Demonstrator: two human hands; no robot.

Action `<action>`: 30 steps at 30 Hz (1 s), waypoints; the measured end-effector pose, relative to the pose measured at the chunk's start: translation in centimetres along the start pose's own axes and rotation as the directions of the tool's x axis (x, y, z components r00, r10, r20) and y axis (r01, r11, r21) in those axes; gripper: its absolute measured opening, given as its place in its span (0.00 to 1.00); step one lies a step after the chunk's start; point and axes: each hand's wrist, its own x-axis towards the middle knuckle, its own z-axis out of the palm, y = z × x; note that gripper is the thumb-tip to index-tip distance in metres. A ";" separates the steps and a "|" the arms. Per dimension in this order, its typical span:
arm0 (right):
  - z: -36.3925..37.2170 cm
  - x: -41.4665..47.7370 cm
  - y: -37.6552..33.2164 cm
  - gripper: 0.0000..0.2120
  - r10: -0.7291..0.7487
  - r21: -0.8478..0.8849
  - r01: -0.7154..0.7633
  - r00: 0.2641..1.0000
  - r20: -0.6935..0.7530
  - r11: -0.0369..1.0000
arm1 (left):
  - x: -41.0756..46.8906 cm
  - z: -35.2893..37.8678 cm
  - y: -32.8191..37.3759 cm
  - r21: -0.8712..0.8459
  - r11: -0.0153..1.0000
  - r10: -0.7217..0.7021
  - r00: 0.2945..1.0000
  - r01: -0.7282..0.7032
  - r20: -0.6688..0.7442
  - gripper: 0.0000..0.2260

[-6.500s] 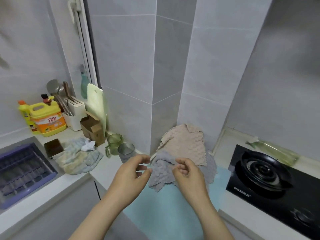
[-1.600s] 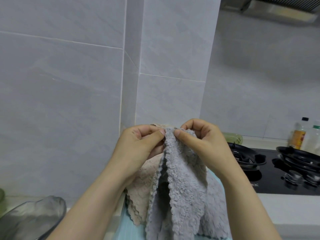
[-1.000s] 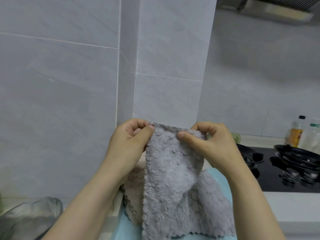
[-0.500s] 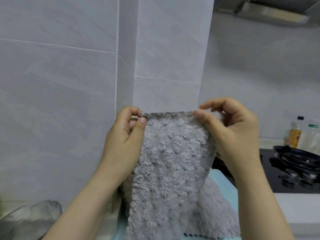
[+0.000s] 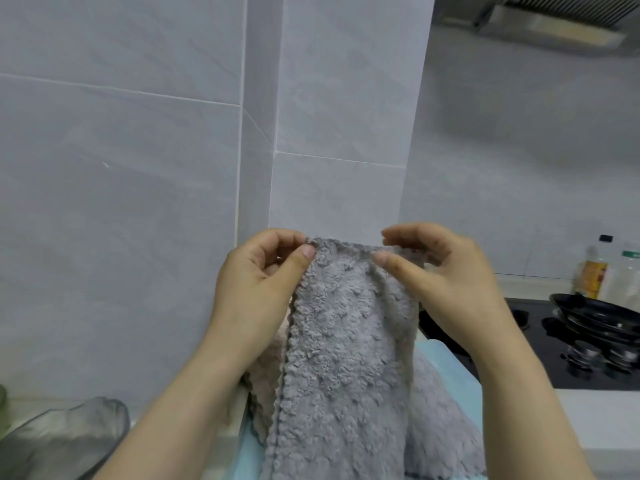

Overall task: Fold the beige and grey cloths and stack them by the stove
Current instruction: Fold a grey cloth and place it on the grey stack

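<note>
A fluffy grey cloth point(image 5: 343, 358) hangs upright in front of the tiled wall corner. My left hand point(image 5: 263, 285) pinches its top left corner between thumb and fingers. My right hand point(image 5: 440, 282) pinches the top edge on the right side. Behind the grey cloth, low on the left, a strip of the beige cloth point(image 5: 268, 382) shows, mostly hidden. More grey cloth point(image 5: 440, 420) lies lower right on a light blue mat point(image 5: 446, 362). The black stove point(image 5: 540, 344) sits to the right.
A black pan point(image 5: 599, 311) rests on the stove's right burner, with two bottles point(image 5: 595, 268) at the wall behind it. A clear glass cup point(image 5: 65, 438) lies at the lower left. The white counter edge point(image 5: 606, 420) runs in front of the stove.
Over the last second my hands drew apart along the grey cloth's top edge and raised it, spreading it flat. In the last half second it dropped a little.
</note>
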 end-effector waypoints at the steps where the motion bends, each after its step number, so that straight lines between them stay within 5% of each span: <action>1: 0.2 -0.1 -0.4 0.11 -0.019 0.012 0.019 0.999 0.036 1.000 | -0.1 0.1 0.1 -0.005 1.000 -0.007 1.000 0.007 0.011 0.02; 13: 1.6 -0.2 -1.0 0.03 -0.150 0.052 0.144 0.977 0.152 0.988 | -1.0 1.2 1.3 -0.125 0.992 -0.006 0.999 0.011 0.034 0.06; 20: 1.7 -0.3 -0.6 0.12 -0.102 0.118 0.076 0.966 0.237 0.990 | -1.0 1.2 1.3 -0.110 0.994 -0.005 0.999 0.010 0.045 0.03; 30: 1.6 -0.3 -0.7 0.05 -0.088 0.110 0.065 0.972 0.219 0.992 | -1.1 1.4 1.4 -0.120 0.993 0.019 0.998 -0.012 0.064 0.03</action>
